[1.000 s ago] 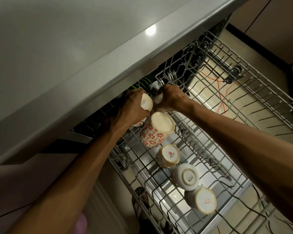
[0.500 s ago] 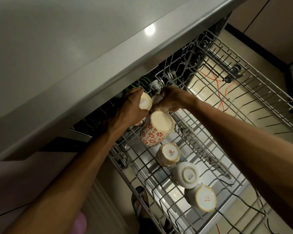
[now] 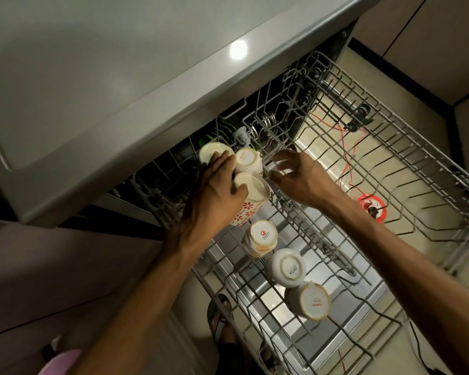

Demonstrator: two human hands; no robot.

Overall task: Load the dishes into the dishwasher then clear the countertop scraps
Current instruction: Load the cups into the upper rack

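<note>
We are over the pulled-out upper rack [image 3: 406, 147] of the dishwasher, below the edge of the counter [image 3: 119, 77], and a row of cups stands upside down along the rack's left side, running from the back toward us. Our left hand [image 3: 214, 196] lies over the far end of that row with its fingers [image 3: 222, 165] fairly straight and spread, resting on the base of the back cup [image 3: 213, 154] and against the small white cup [image 3: 248, 159], while the thumb touches the rim of the flowered cup [image 3: 251, 197] just this side of it. Our right hand [image 3: 295, 177] hovers just beside those cups on their right, fingers apart and loosely curled, holding nothing we can make out. The row's long axis points away from us into the machine, so the back cups lie straight ahead of the left hand, which is the nearer one; any nudge to seat them should, we judge, come from it. Three more cups [image 3: 286, 267] sit nearer us, untouched.
</note>
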